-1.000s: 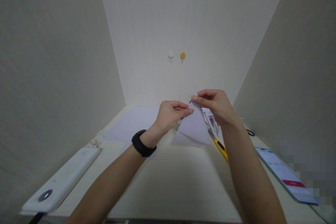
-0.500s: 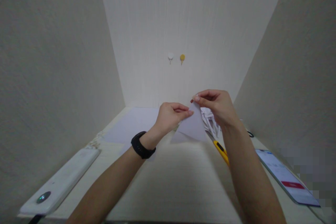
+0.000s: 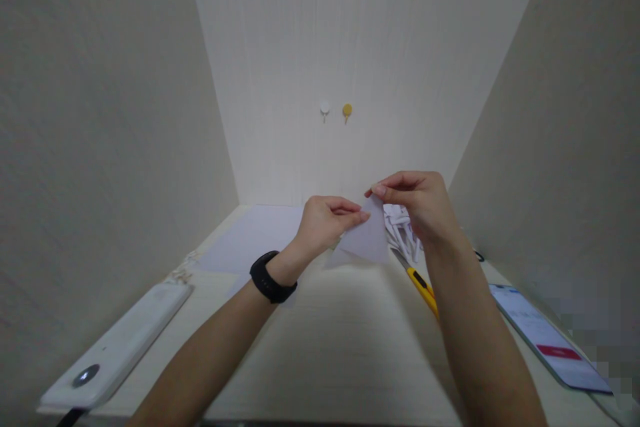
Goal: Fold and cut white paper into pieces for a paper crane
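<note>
While both pinch its top, the paper (image 3: 367, 240) apparently hangs below the left hand (image 3: 323, 221) and right hand (image 3: 417, 203).

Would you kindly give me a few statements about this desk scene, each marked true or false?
1. Both hands pinch the folded paper. True.
2. The left hand wears a black wristband. True.
3. The yellow knife is in the right hand. False: it lies on the desk.
4. The phone lies on the left. False: it lies on the right; a white device lies on the left.
5. Two hooks are on the back wall. True.
</note>
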The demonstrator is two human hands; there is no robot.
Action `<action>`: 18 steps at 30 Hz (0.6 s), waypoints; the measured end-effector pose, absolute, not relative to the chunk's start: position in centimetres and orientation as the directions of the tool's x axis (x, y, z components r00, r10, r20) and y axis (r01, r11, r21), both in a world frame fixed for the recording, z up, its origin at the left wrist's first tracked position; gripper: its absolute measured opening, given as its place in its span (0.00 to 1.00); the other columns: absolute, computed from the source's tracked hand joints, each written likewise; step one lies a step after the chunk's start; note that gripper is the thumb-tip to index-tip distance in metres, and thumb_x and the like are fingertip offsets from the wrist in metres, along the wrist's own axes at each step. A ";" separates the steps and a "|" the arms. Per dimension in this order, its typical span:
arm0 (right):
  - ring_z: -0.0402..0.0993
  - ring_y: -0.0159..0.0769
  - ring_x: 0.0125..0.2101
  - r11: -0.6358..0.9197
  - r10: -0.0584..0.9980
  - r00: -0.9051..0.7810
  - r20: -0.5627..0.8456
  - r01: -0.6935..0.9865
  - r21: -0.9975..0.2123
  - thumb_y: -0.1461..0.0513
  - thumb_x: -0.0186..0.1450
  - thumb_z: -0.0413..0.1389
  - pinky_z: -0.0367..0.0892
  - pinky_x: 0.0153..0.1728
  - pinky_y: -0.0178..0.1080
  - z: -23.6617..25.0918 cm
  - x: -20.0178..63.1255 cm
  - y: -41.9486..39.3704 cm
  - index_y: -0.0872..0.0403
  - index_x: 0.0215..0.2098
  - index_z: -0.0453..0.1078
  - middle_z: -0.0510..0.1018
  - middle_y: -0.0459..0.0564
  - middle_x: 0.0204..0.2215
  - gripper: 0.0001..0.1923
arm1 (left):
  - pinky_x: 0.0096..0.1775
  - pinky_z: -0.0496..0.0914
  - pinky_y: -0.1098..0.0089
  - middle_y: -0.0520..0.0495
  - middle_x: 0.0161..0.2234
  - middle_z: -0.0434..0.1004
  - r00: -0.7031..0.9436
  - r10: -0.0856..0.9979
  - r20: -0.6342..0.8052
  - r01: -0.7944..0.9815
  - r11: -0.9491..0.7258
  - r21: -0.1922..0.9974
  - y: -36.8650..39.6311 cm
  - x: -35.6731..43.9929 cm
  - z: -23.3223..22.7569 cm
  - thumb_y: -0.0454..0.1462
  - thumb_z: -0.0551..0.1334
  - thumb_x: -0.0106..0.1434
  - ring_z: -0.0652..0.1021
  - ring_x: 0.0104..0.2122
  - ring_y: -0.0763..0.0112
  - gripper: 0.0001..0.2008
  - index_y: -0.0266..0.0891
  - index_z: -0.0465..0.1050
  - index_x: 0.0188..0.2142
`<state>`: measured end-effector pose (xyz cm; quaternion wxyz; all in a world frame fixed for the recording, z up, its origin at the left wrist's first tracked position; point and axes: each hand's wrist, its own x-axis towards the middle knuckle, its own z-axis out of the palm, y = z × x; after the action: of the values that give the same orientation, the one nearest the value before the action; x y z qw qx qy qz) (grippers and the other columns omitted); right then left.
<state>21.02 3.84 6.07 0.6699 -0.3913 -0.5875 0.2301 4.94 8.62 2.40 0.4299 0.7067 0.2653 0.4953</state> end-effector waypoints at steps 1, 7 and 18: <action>0.74 0.35 0.23 0.593 0.764 0.204 0.612 0.152 -0.791 0.59 0.45 0.71 0.71 0.27 0.38 6.0 21.0 3.9 0.54 0.21 0.79 0.81 0.50 0.21 0.09 | 0.29 0.73 0.72 0.45 0.26 0.82 0.372 0.798 0.473 -0.056 -0.490 0.870 8.6 4.9 2.4 0.38 0.73 0.49 0.80 0.26 0.68 0.08 0.36 0.81 0.28; 0.74 0.35 0.21 0.577 0.769 0.239 0.593 0.139 -0.805 0.55 0.45 0.71 0.70 0.24 0.38 6.1 20.7 3.8 0.54 0.22 0.78 0.80 0.51 0.21 0.12 | 0.29 0.72 0.73 0.45 0.25 0.81 0.402 0.803 0.440 -0.098 -0.439 0.893 8.2 4.7 2.7 0.38 0.74 0.48 0.78 0.25 0.71 0.09 0.35 0.80 0.28; 0.73 0.34 0.21 0.517 0.762 0.339 0.551 0.193 -0.834 0.56 0.46 0.69 0.67 0.23 0.36 6.2 20.1 3.7 0.55 0.22 0.78 0.80 0.51 0.20 0.11 | 0.28 0.70 0.74 0.47 0.24 0.80 0.485 0.818 0.309 -0.157 -0.266 0.951 8.4 4.8 2.6 0.38 0.75 0.46 0.76 0.23 0.75 0.11 0.34 0.80 0.28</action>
<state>20.14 3.68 6.21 0.6865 -0.4453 -0.5360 0.2075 4.81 8.41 2.62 0.5519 0.6617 0.2500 0.4417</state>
